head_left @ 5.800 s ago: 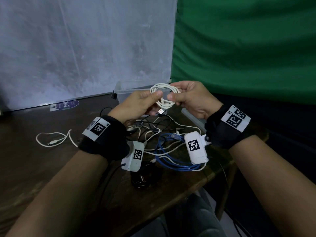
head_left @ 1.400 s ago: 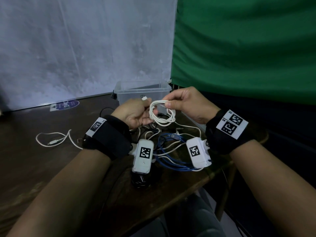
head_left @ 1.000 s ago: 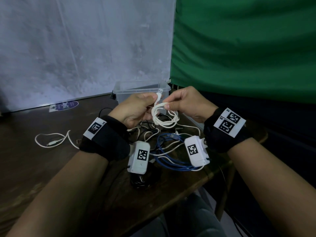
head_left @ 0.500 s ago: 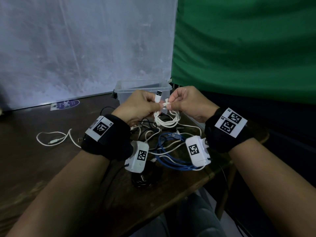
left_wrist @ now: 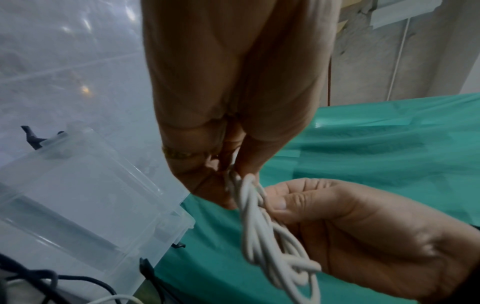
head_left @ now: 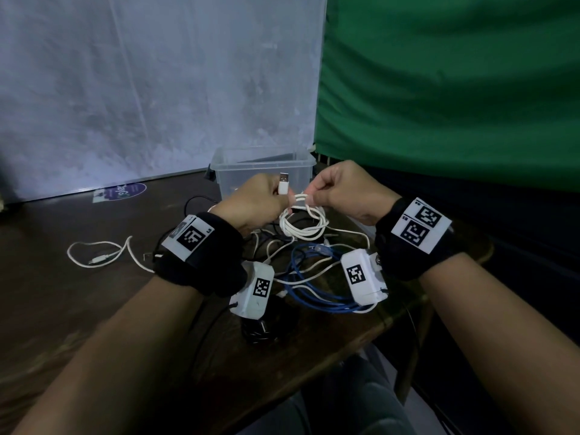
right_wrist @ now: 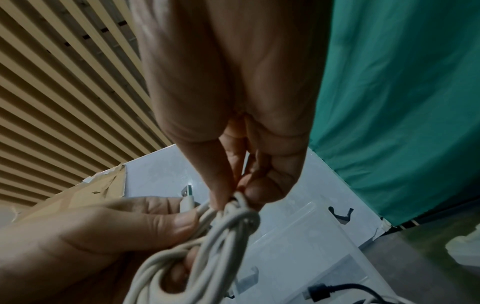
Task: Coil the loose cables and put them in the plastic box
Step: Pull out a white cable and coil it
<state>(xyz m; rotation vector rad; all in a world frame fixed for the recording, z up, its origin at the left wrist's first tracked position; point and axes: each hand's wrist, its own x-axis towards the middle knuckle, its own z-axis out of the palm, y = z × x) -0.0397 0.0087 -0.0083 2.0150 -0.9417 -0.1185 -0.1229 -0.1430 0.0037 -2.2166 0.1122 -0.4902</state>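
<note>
Dark wood forms the table (head_left: 62, 309), whose near edge carries a black adapter (head_left: 260, 331). Just beyond it lies a tangle of loose leads, including a blue cable (head_left: 314, 296) and a white cable (head_left: 103, 255) spread out to the left. Above the tangle, both hands hold a coiled white cable (head_left: 303, 224) clear of the table. The left hand (head_left: 254, 205) pinches the cable's free end between thumb and fingers, with the USB plug (head_left: 284, 185) pointing upward. The right hand (head_left: 342, 193) pinches the top of the coil, where the strands are bunched together; the loops hang below. Behind the hands stands the clear plastic box (head_left: 238, 174), open at the top. A pale wall (head_left: 141, 89) and a green curtain (head_left: 455, 89) close the background.
</note>
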